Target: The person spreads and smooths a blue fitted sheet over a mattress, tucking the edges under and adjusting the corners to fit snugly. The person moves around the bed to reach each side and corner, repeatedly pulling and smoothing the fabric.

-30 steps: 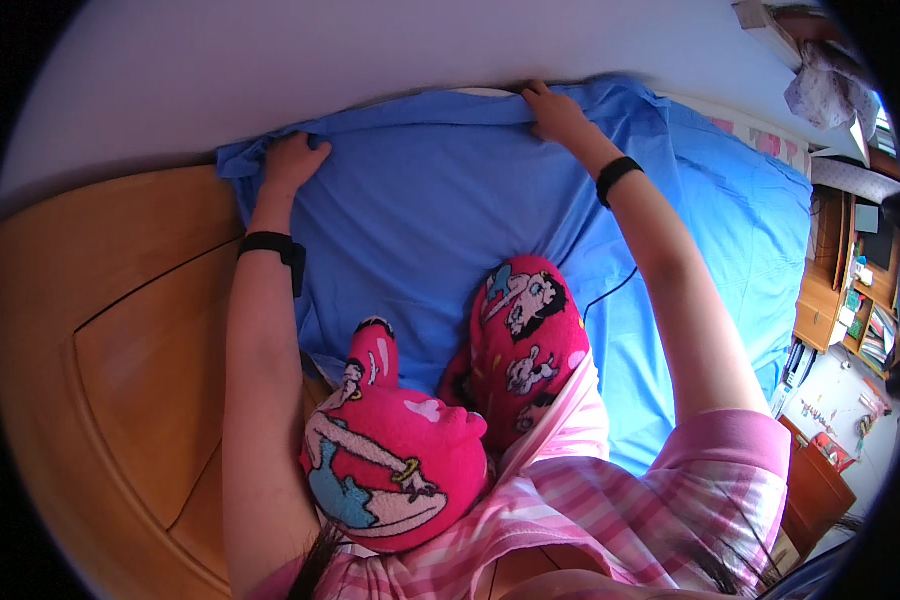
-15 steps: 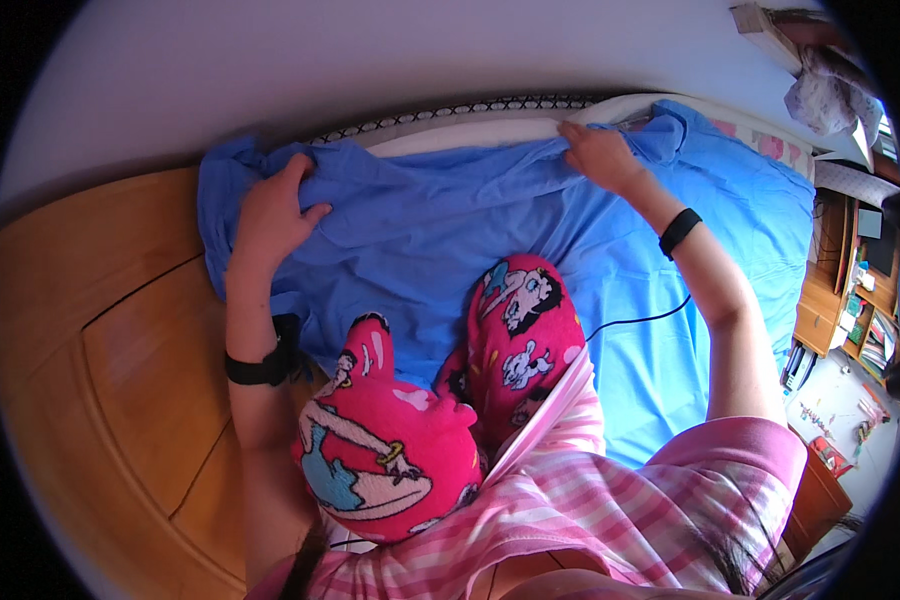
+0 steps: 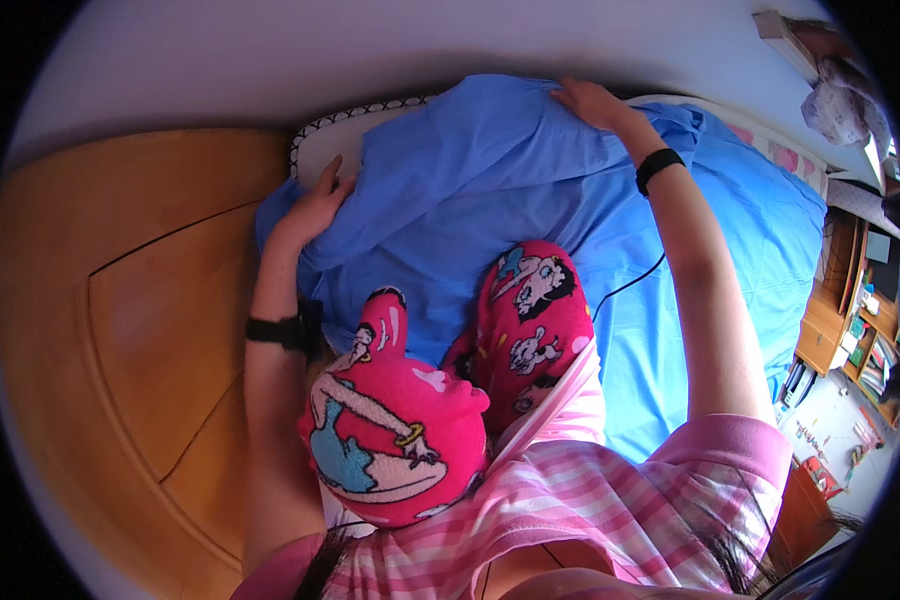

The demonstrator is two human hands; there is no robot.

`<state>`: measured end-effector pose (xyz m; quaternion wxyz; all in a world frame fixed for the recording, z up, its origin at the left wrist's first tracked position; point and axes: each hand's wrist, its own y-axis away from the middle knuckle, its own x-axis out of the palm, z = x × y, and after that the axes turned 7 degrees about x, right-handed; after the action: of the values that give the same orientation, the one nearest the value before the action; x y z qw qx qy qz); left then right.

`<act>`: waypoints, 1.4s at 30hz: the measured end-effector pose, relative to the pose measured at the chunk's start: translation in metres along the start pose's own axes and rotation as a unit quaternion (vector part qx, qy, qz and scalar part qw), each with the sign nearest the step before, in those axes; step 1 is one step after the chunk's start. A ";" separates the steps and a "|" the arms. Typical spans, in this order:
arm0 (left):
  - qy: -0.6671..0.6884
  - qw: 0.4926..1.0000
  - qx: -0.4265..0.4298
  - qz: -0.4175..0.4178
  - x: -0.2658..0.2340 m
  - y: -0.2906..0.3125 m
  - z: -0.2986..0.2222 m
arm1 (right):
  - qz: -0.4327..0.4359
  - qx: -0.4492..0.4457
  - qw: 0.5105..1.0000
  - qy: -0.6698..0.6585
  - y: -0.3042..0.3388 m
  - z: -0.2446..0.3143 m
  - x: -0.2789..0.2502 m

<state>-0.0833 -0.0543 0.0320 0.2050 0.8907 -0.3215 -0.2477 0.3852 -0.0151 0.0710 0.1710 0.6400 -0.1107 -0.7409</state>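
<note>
A blue bed sheet (image 3: 450, 190) lies rumpled over the bed, its far edge lifted into a raised fold near the wall. At its far left part, my left hand (image 3: 318, 208) is closed on the cloth, with finger and thumb showing beside the fold and the other fingers partly hidden. My right hand (image 3: 592, 103) grips the raised far edge, right of the middle. Between the hands the cloth is bunched and slack. A pale mattress (image 3: 325, 145) with dark patterned edging shows uncovered at the far left corner.
My knees, in pink cartoon-print trousers (image 3: 400, 430), rest on the bed. A wooden panel (image 3: 170, 250) adjoins it at left; a pale wall (image 3: 370, 50) rises behind. A thin black cable (image 3: 630, 287) crosses the sheet. Wooden shelves (image 3: 825, 325) with books stand at right.
Both hands have moved, the left one rightward and the right one slightly up. The sheet's left part has shifted right and its far edge has risen, baring the mattress corner.
</note>
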 end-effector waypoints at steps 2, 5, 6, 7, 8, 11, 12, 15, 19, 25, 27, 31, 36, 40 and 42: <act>-0.053 0.998 -0.008 0.039 -0.009 -0.014 0.006 | 0.005 0.029 0.999 -0.019 0.003 -0.011 0.005; -0.164 0.985 -0.010 0.058 -0.032 -0.036 0.006 | 0.023 0.071 0.997 -0.029 0.003 -0.024 0.011; -0.182 0.981 0.044 -0.053 -0.038 -0.041 0.006 | 0.017 0.065 0.998 -0.018 0.000 -0.027 0.013; -0.183 0.973 0.048 -0.134 -0.042 -0.048 0.004 | 0.033 0.080 0.996 0.001 -0.002 -0.027 0.017; -0.186 0.957 0.049 -0.218 -0.047 -0.052 0.003 | -0.001 0.067 0.998 -0.016 -0.008 -0.026 0.021; -0.212 0.911 0.029 -0.353 -0.049 -0.066 0.005 | -0.048 0.114 0.992 -0.026 -0.022 -0.022 0.037; -0.221 0.899 0.019 -0.377 -0.049 -0.069 0.007 | -0.069 0.139 0.988 -0.023 -0.025 -0.020 0.043; -0.246 0.879 0.058 -0.404 -0.050 -0.078 0.018 | -0.095 0.168 0.981 -0.008 -0.027 -0.023 0.056; -0.339 0.901 -0.005 -0.271 -0.061 -0.082 0.029 | -0.047 0.102 0.989 0.097 -0.033 -0.024 0.061; -0.352 0.890 0.046 -0.286 -0.060 -0.083 0.014 | -0.049 -0.017 0.990 0.133 -0.041 -0.006 0.053; -0.285 0.904 0.088 -0.306 -0.061 -0.076 0.006 | -0.128 -0.073 0.982 0.120 -0.034 -0.003 0.049; -0.197 0.939 0.093 -0.264 -0.062 -0.057 -0.008 | -0.218 0.017 0.976 0.012 -0.023 -0.002 0.045; -0.337 0.890 0.051 -0.304 -0.057 -0.063 -0.027 | -0.233 0.160 0.958 0.058 -0.032 0.000 0.053; -0.409 0.835 0.092 -0.356 -0.031 -0.070 -0.027 | -0.209 0.106 0.970 0.061 -0.041 0.002 0.061; -0.522 0.742 0.174 -0.383 -0.016 -0.067 -0.021 | -0.231 0.081 0.968 0.048 -0.043 0.002 0.064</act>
<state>-0.0504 0.0085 0.0189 -0.2652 0.6904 -0.0474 -0.6714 0.3709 -0.0009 -0.0034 -0.0518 0.6945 -0.0113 -0.7175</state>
